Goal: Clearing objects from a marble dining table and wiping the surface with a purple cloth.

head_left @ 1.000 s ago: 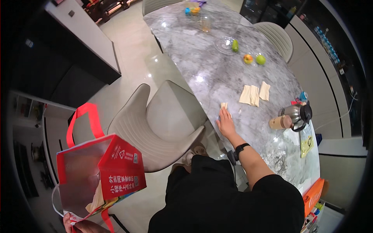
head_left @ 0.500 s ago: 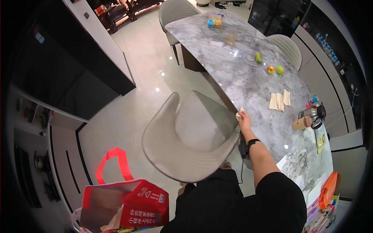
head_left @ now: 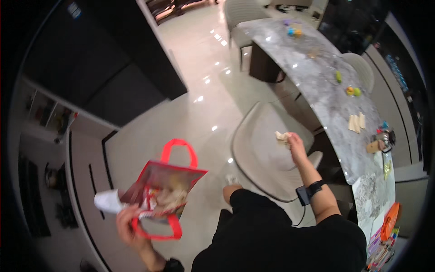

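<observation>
A crumpled paper scrap (head_left: pixel 282 137) is pinched in the right hand (head_left: pixel 294 144) over the grey chair (head_left: pixel 267 158). The red bag (head_left: pixel 164 190) is clutched by the left hand (head_left: pixel 128 224), mouth tilted open for loading.

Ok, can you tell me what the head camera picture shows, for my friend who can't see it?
A person in black holds a red shopping bag open by a handle in the left hand and a crumpled pale scrap in the raised right hand, above a beige chair. A long grey marble table with small things on it runs along the right.
</observation>
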`<act>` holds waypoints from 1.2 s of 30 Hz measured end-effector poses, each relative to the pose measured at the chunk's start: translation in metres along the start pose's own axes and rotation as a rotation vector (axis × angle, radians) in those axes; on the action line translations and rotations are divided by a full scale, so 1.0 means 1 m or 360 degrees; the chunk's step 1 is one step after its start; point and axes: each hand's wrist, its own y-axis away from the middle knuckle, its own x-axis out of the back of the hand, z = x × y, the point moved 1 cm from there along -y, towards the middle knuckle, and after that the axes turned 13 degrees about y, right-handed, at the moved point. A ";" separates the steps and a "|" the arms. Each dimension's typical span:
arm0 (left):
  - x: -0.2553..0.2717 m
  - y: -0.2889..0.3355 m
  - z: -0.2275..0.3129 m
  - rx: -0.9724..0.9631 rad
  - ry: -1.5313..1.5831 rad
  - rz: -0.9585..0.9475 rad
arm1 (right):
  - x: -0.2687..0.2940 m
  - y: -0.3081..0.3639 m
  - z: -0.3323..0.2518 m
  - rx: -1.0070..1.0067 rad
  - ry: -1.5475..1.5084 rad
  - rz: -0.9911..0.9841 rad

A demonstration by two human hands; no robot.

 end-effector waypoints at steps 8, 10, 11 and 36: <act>-0.046 -0.103 -0.095 0.0116 0.0144 -0.0305 | -0.172 -0.027 -0.121 0.0246 0.0179 -0.0750; -0.053 -0.126 -0.109 0.0114 0.0226 -0.0399 | -0.222 -0.032 -0.145 0.0058 0.0295 -0.1126; -0.054 -0.139 -0.115 0.0104 0.0190 -0.0483 | -0.245 -0.037 -0.158 -0.0032 0.0349 -0.1307; -0.298 -0.489 -0.320 -0.0506 0.0577 -0.1269 | -0.302 -0.280 -0.274 0.0029 -0.0540 0.0182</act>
